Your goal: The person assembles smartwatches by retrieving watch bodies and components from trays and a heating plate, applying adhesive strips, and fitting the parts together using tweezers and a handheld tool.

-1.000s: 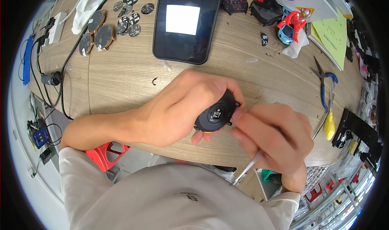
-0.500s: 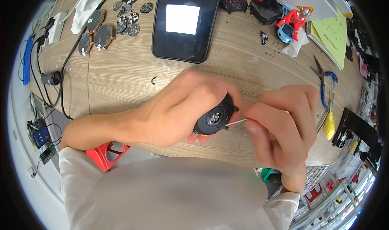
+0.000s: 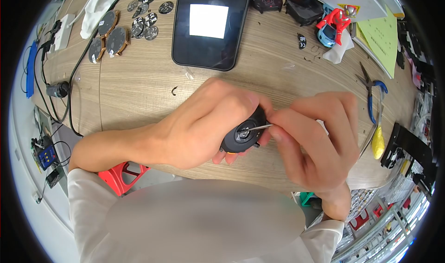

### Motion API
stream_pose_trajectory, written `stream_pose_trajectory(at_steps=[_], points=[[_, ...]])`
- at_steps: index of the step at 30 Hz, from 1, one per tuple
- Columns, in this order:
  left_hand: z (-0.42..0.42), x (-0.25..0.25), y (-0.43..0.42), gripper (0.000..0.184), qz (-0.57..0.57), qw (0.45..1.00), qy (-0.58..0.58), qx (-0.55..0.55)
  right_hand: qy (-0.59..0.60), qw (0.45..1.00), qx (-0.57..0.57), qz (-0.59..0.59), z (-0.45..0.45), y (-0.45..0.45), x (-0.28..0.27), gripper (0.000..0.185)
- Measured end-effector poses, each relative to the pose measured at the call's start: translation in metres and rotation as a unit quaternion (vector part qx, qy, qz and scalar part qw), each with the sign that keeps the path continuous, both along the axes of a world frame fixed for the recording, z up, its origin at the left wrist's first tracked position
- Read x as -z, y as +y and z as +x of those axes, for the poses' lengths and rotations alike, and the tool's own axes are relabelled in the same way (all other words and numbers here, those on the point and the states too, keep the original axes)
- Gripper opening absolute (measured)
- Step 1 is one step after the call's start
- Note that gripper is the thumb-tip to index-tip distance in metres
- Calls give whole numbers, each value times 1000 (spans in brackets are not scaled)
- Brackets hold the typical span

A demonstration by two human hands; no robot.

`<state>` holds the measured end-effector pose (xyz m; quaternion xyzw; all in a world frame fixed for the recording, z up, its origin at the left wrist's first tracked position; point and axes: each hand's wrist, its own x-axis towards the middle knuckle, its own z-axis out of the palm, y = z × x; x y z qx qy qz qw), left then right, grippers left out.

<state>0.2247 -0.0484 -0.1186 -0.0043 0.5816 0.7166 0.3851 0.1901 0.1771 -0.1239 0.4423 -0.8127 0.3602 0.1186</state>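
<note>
Watch case (image 3: 235,144), just one, in the left hand (image 3: 199,124) over the counter (image 3: 139,73), and three round watches (image 3: 116,41) beyond! Left arches over, fingers clamped around the case; right hand (image 3: 320,145) pinches one slim metal tool (image 3: 257,128) across its back: black, rounded, glossy-centred.

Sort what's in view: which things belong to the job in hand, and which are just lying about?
In the job:
black round device, in the left hand
thin metal tool, in the right hand

Seemingly just lying about:
black tablet
blue-handled pliers
red figure
blue toy car
green paper
</note>
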Motion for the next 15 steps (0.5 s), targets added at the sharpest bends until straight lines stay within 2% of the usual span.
stream_pose_trajectory(at_steps=[15], points=[[1,2,1,61,7,1000,9,-5,-30,1000,-7,-7,-2,1,-1,28]])
